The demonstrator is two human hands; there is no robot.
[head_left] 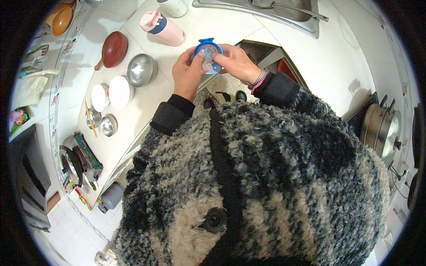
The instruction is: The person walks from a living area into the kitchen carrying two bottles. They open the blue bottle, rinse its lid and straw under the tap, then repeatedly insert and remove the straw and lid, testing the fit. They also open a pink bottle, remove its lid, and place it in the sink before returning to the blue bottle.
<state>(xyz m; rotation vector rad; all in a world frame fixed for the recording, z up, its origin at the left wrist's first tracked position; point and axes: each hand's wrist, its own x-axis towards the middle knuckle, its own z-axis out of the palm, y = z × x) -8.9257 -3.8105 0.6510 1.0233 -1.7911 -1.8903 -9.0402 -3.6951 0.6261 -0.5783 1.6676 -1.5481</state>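
Between both hands is a round blue-rimmed lid (207, 41) with a clear, soft-looking piece in its middle; I cannot make out exactly what that piece is. My left hand (187, 72) grips the lid from the left, its thumb on the clear part. From the other side my right hand (237, 63) holds it too, thumb pressed in over the middle. The lid is in the air just off the counter's front edge. Nearest to my left hand stands a pink bottle (171, 34) with a navy band and a pink cap.
A steel sink (314, 27) with a ladle (299, 9) lies ahead. An open drawer or cabinet (262, 52) is beside my right wrist. Leftward on the counter (146, 104) are a steel bowl (141, 70), white bowls (120, 92), a brown pan (114, 48) and chopsticks (90, 117).
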